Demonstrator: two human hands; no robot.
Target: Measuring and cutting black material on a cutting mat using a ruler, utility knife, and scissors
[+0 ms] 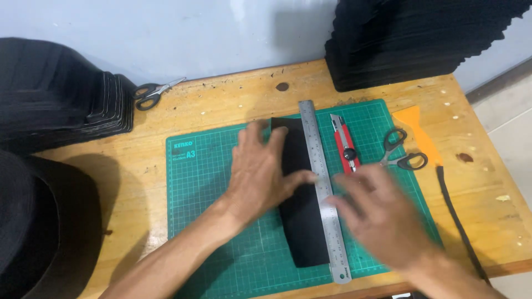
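A black fabric strip [303, 227] lies lengthwise on a green cutting mat [205, 182]. A steel ruler [324, 182] rests along the strip's right edge. My left hand [263, 169] presses flat on the strip, fingers spread, thumb touching the ruler. My right hand [382, 213] is blurred, hovering over the mat just right of the ruler, fingers loosely apart and holding nothing. A red utility knife [344, 143] lies just beyond my right hand's fingertips.
Black-handled scissors [400, 152] and an orange scraper [418, 133] lie right of the knife, with a thin black strip [457, 221] near the table's right edge. Another pair of scissors [151, 94] lies far left. Stacks of black fabric [410, 39] stand at the back.
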